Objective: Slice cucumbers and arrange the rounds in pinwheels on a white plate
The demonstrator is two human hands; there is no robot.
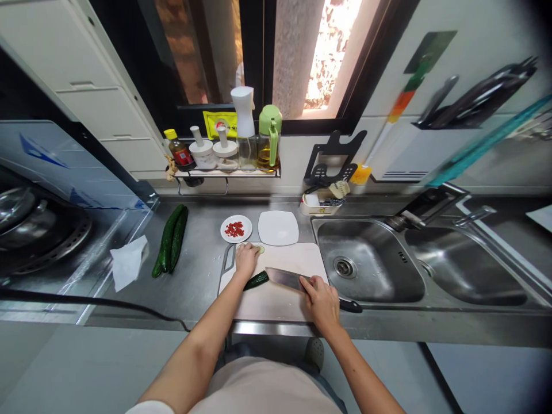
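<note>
Both forearms reach forward from the bottom of the view to a white cutting board [280, 287] on the steel desk [198, 276], just left of the sink [371, 264]. The left hand [246, 259] lies palm down on the board with fingers curled, pressing on a piece of cucumber [256, 280] whose dark green end shows beside the wrist. The right hand [321, 300] is closed around the handle of a knife [287, 278]; its blade lies almost flat and points left, with the tip touching the cucumber. A thin slice [260, 249] rests near the left fingers. Two whole cucumbers [171, 240] lie well apart on the left of the desk.
</note>
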